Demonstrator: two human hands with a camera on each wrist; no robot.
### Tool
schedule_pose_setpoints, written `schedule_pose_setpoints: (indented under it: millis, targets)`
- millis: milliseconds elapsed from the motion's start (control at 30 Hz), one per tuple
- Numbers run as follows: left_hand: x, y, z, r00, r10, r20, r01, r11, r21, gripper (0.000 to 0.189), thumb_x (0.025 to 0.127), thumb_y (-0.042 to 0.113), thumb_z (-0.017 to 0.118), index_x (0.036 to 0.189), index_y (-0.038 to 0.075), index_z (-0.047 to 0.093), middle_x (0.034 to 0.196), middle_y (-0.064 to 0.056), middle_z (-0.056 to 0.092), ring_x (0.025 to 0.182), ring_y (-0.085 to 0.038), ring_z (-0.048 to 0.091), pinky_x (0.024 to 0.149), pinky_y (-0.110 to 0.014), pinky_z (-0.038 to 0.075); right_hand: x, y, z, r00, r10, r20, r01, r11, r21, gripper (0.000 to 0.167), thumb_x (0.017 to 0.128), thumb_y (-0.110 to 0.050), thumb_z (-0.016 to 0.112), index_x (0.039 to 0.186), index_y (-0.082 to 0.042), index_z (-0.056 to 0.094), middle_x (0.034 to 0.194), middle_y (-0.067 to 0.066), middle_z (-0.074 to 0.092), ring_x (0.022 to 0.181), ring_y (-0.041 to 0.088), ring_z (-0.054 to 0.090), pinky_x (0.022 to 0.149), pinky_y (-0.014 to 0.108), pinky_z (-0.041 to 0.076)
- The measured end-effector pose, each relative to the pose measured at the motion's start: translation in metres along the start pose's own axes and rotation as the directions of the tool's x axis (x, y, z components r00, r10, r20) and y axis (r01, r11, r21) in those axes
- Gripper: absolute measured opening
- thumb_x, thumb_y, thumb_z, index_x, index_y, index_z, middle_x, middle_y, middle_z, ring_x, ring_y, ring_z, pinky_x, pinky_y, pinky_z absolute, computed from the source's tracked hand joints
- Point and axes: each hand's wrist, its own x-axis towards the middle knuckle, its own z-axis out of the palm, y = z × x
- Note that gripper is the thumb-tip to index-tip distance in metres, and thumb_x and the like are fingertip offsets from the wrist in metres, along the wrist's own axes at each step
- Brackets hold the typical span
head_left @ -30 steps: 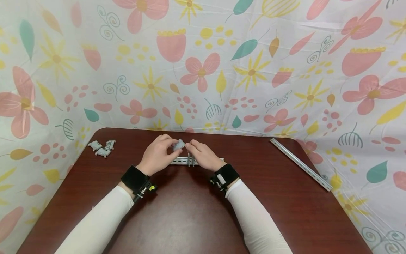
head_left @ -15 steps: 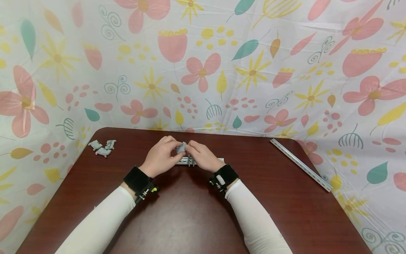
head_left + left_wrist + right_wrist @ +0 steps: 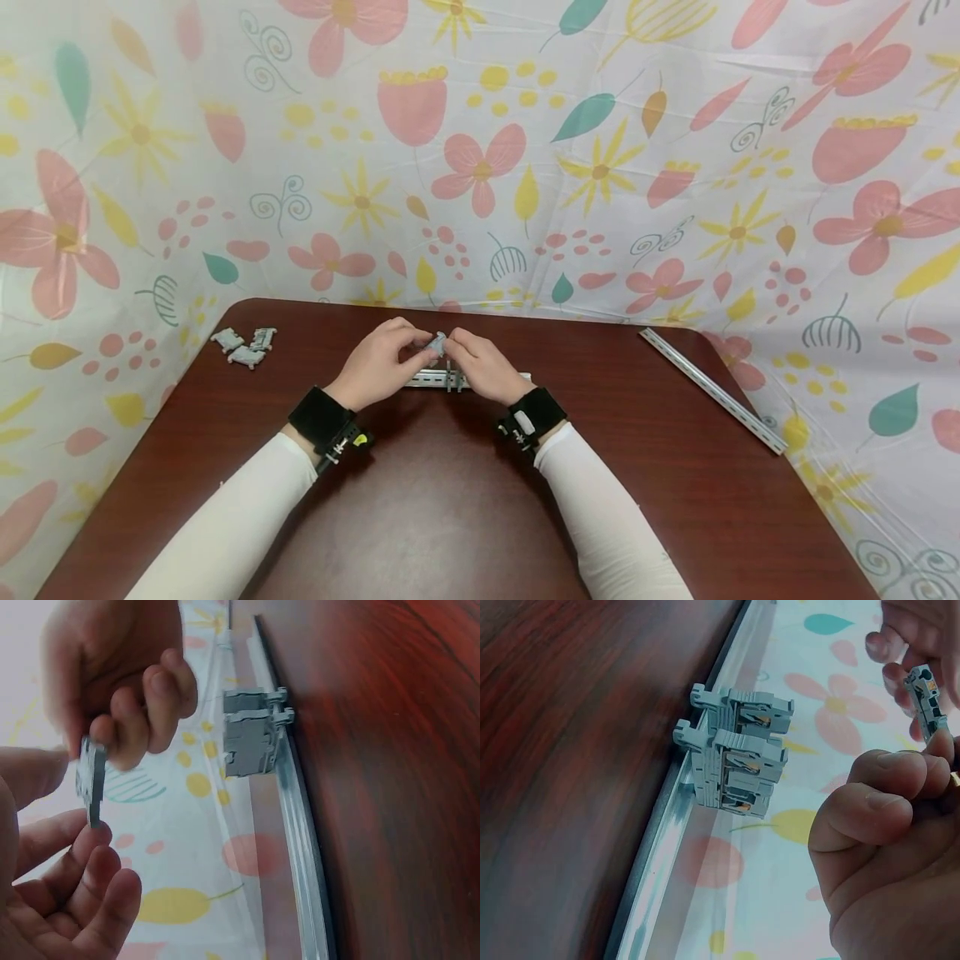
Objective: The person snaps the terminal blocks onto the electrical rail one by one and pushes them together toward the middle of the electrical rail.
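Note:
A grey terminal block [image 3: 437, 343] is held between my two hands, above and behind a slotted metal DIN rail [image 3: 427, 379]. My left hand [image 3: 381, 365] pinches it between thumb and fingers; in the left wrist view the block [image 3: 91, 780] stands edge-on. The fingers of my right hand [image 3: 483, 368] pinch its other end, and the right wrist view shows orange and black details along the narrow side of the block [image 3: 928, 697]. Two more grey terminal blocks [image 3: 739, 754] are seated side by side on the rail, with a small gap between them.
Several loose grey terminal blocks [image 3: 246, 348] lie in a cluster at the table's back left. A second DIN rail [image 3: 712, 390] lies slantwise on the right. Behind the brown table [image 3: 420, 500] hangs a flower-print cloth [image 3: 480, 217].
The held terminal block has been turned between the fingers. My left hand went slightly right, then slightly back left; the right hand stays nearly in place.

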Motion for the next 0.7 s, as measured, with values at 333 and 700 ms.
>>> schedule_pose_setpoints:
  millis: [333, 700]
  targets:
    - [0.001, -0.012, -0.010, 0.971, -0.180, 0.159, 0.211, 0.956, -0.206, 0.025, 0.115, 0.030, 0.067, 0.126, 0.014, 0.083, 0.117, -0.001, 0.078, 0.102, -0.019, 0.068, 0.091, -0.043, 0.054, -0.001, -0.003, -0.002, 0.999, -0.019, -0.034, 0.019, 1.000, 0.007, 0.046, 0.120, -0.044, 0.043, 0.100, -0.007, 0.061, 0.085, 0.004, 0.055, 0.074, 0.022, 0.053, 0.071, 0.036, 0.042]
    - [0.001, -0.007, -0.007, 0.969, -0.174, 0.177, 0.217, 0.940, -0.264, 0.019, 0.113, 0.022, 0.069, 0.110, 0.012, 0.084, 0.109, -0.009, 0.077, 0.090, -0.021, 0.060, 0.084, -0.040, 0.049, -0.002, -0.003, 0.000, 0.995, -0.039, -0.097, 0.040, 0.999, 0.009, 0.039, 0.122, -0.039, 0.043, 0.096, -0.013, 0.056, 0.084, 0.009, 0.056, 0.071, 0.022, 0.052, 0.071, 0.036, 0.042]
